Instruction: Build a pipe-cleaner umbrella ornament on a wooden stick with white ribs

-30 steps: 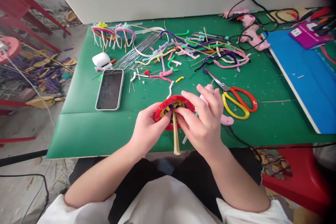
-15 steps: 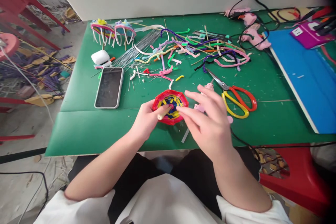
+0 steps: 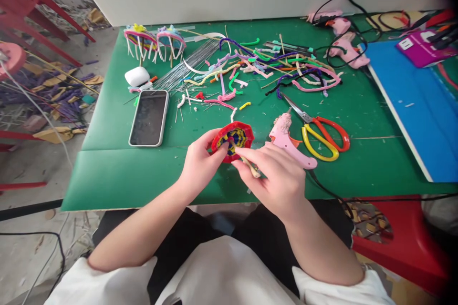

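Observation:
A small pipe-cleaner umbrella (image 3: pixel 246 139) has a red rim, a yellow and dark blue inside and a pale wooden stick (image 3: pixel 253 169). Its hollow side faces me. My left hand (image 3: pixel 200 159) grips the canopy at its left edge, thumb inside by the centre and fingers behind. My right hand (image 3: pixel 277 176) is closed around the stick, which runs between thumb and index finger; the index fingertip reaches the canopy's inside. Just beyond the right hand lies a pink glue gun (image 3: pixel 286 145), with orange-and-yellow-handled scissors (image 3: pixel 324 137) to its right.
Tangled pipe cleaners (image 3: pixel 265 62) and thin wires (image 3: pixel 195 64) cover the back of the green table (image 3: pixel 107 167). A phone (image 3: pixel 149 118), a white case (image 3: pixel 137 76) and two decorated miniature umbrellas (image 3: pixel 171 40) are at left. A blue board (image 3: pixel 404 105) lies at right.
The umbrella has turned, its stick swinging from lower left to lower right. My right hand has come down and closed on the stick, uncovering the glue gun.

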A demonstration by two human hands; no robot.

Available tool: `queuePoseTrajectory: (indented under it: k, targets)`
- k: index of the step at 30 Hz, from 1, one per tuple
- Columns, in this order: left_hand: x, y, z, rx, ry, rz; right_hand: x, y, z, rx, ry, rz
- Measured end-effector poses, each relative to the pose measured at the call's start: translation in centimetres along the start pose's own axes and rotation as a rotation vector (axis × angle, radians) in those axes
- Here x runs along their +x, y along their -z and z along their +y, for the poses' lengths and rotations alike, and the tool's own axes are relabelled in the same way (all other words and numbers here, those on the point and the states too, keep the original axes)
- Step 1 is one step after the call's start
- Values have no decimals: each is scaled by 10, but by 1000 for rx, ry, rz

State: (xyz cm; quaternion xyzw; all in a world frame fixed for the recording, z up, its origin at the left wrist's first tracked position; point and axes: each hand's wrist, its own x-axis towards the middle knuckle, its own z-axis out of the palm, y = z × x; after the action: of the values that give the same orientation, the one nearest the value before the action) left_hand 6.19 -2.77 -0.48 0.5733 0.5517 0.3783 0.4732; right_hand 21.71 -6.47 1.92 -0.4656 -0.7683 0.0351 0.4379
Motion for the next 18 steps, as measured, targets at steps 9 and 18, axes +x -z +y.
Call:
queuePoseTrajectory:
  k: [9, 18]
  targets:
    - [1, 16, -2, 311, -521, 300, -4, -5, -1, 227, -361, -35]
    - [5, 33, 8, 261, -793, 48, -2, -25, 7, 991, -962, -239]
